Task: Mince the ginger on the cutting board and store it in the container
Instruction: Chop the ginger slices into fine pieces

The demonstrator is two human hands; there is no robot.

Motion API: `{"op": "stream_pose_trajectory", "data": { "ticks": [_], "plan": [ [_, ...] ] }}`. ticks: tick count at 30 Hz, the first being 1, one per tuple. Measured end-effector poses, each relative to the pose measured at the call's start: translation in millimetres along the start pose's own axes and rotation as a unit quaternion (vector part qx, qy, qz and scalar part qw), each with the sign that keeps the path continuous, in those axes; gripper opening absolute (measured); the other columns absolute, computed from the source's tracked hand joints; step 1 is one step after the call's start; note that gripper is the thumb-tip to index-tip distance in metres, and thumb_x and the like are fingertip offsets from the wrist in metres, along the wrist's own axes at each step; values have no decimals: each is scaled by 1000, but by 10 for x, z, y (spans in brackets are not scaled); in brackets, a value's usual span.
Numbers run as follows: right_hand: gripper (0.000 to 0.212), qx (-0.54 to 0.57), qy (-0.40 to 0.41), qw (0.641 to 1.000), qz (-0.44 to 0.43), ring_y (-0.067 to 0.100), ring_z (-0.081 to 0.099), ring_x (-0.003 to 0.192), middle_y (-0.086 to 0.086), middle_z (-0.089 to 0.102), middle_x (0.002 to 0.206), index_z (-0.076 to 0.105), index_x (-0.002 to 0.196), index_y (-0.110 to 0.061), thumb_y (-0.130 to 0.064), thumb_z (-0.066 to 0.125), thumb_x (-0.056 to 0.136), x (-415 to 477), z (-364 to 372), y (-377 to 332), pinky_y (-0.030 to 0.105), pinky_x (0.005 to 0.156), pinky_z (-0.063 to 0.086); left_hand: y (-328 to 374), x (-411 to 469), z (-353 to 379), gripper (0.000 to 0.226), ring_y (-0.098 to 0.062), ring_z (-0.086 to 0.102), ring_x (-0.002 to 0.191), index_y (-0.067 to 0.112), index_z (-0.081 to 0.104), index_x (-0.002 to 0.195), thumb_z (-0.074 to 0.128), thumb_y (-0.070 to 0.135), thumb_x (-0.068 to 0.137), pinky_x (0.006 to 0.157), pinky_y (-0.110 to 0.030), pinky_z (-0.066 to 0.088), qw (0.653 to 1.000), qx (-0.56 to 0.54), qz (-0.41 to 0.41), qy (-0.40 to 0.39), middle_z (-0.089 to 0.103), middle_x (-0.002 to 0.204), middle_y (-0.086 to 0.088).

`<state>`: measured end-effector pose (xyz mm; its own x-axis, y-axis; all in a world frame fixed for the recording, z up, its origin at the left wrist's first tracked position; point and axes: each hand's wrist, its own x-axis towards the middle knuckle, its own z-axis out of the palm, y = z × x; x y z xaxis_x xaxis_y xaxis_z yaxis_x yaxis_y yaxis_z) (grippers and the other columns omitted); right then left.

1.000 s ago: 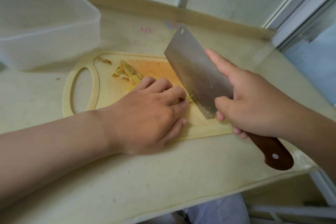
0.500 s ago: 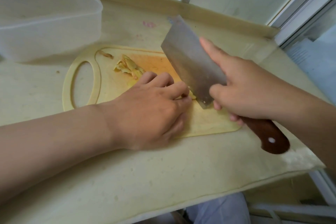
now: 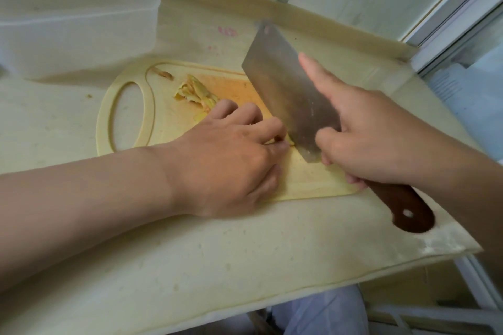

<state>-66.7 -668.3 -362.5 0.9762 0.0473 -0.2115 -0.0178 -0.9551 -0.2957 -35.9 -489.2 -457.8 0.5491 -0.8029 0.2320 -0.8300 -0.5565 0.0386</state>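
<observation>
A pale yellow cutting board (image 3: 128, 130) with an oval handle hole lies on the counter. A pile of sliced ginger (image 3: 196, 92) sits near its middle. My left hand (image 3: 231, 155) rests on the board with curled fingers, pinning a ginger piece (image 3: 289, 141) that is mostly hidden under the fingertips. My right hand (image 3: 375, 133) grips the cleaver (image 3: 288, 90) by its brown wooden handle (image 3: 402, 207), index finger stretched along the blade. The blade's edge stands on the board right beside my left fingertips. A translucent plastic container (image 3: 70, 22) stands at the back left.
The cream counter (image 3: 217, 253) ends at a front edge close to my body and a right edge near a window frame (image 3: 462, 8). A raised lip runs along the wall behind the board.
The cleaver has come down a little and shifted towards my left fingertips, its edge now meeting the ginger piece. My left hand stays on the board.
</observation>
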Motion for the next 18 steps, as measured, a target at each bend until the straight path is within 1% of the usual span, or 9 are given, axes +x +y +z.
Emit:
{"op": "stream_pose_trajectory", "data": {
  "ticks": [2, 4, 7, 9, 11, 14, 16, 18],
  "plan": [
    [98, -2, 16, 1000, -15, 20, 66, 42, 5, 70, 72, 1, 156, -64, -7, 49, 92, 92, 8, -45, 42, 45, 61, 3, -2, -10, 63, -31, 49, 102, 19, 62, 128, 17, 49, 95, 89, -48, 38, 1000, -1, -7, 2, 54, 121, -3],
    [98, 14, 41, 999, -23, 19, 66, 43, 4, 69, 71, 1, 157, -62, -6, 49, 91, 79, 40, -40, 42, 46, 61, 4, -15, -11, 61, -33, 50, 98, 20, 64, 126, 21, 49, 94, 88, -48, 40, 1000, -1, -16, 11, 54, 115, -8],
    [99, 19, 73, 997, -17, 21, 65, 46, 7, 70, 65, -2, 154, -67, -8, 50, 94, -107, 105, 67, 44, 51, 61, 1, -29, 3, 59, -32, 48, 94, 21, 65, 124, 23, 49, 93, 87, -48, 40, 1000, 3, -21, 22, 51, 108, -8],
    [99, 6, 68, 998, -8, 22, 65, 48, 9, 72, 68, -5, 149, -73, -10, 49, 95, -229, 120, 93, 46, 56, 61, -2, -32, 6, 60, -31, 46, 93, 21, 65, 124, 22, 49, 94, 87, -47, 39, 999, 3, -24, 27, 50, 107, -8],
    [97, -12, 51, 999, -12, 21, 65, 48, 8, 72, 68, -5, 147, -75, -12, 48, 96, -259, 99, 94, 45, 56, 61, 1, -28, 4, 61, -30, 46, 92, 21, 66, 123, 21, 49, 94, 86, -46, 38, 999, 1, -25, 33, 50, 106, -8],
    [97, -16, 12, 1000, -12, 21, 66, 44, 6, 71, 66, -2, 150, -72, -9, 47, 95, -139, 34, 40, 38, 47, 60, 8, -26, 12, 62, -30, 45, 92, 20, 66, 122, 19, 49, 93, 85, -46, 37, 999, -1, -26, 38, 49, 106, -8],
    [98, -10, 5, 1000, -14, 20, 66, 43, 5, 71, 68, 0, 153, -68, -8, 48, 93, -1, 11, -6, 40, 46, 60, 10, -26, 7, 63, -30, 44, 91, 20, 66, 122, 17, 49, 93, 84, -45, 36, 999, -4, -27, 37, 49, 105, -8],
    [98, 0, 18, 1000, -19, 19, 65, 42, 4, 71, 71, 1, 156, -64, -6, 49, 92, 89, 20, -40, 41, 46, 61, 16, -25, -6, 63, -30, 44, 89, 21, 66, 122, 17, 50, 93, 83, -46, 37, 999, -6, -26, 36, 49, 104, -8]
  ]
}}
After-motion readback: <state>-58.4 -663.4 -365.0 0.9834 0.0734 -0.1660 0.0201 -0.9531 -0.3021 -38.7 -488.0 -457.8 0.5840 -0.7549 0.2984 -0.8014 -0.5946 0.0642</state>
